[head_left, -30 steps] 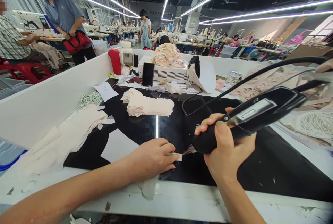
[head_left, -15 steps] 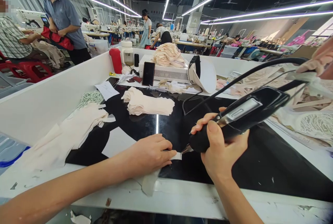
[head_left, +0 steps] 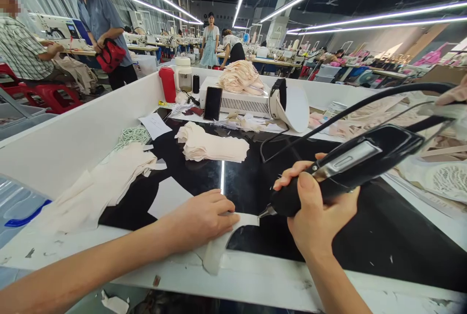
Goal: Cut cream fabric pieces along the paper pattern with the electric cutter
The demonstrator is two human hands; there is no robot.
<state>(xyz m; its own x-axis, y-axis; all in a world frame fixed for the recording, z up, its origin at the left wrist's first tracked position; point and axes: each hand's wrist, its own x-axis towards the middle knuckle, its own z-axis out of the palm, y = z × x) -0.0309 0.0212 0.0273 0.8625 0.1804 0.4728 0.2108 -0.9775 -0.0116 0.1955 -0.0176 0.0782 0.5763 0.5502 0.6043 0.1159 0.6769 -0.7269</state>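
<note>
At the front edge of the white tabletop (head_left: 270, 272), as the head view shows it, work stands partway through one piece: a curved white strip (head_left: 248, 219) lies partly on the black surface (head_left: 365, 241), its tail reaching the white edge. The left hand (head_left: 206, 219) presses on the strip with fingers close together; I cannot tell whether the thumb pinches it. The right hand (head_left: 321, 207) is wrapped around a black handheld tool (head_left: 343, 168), whose metal tip sits at the strip's right end; contact cannot be confirmed. Completion status: this strip appears unfinished. Farther back lies a cloth stack (head_left: 215, 144), and at left a cloth pile (head_left: 98, 187); neither, to my eye, is marked as finished or pending. Containers: a lidded clear jar (head_left: 184, 82) stands beside a red container (head_left: 168, 85); the jar's lower part looks tinted, contents unidentified, and the red one hides its interior. Contents of the clear plastic bin (head_left: 18, 190), lower left, cannot be made out.
</note>
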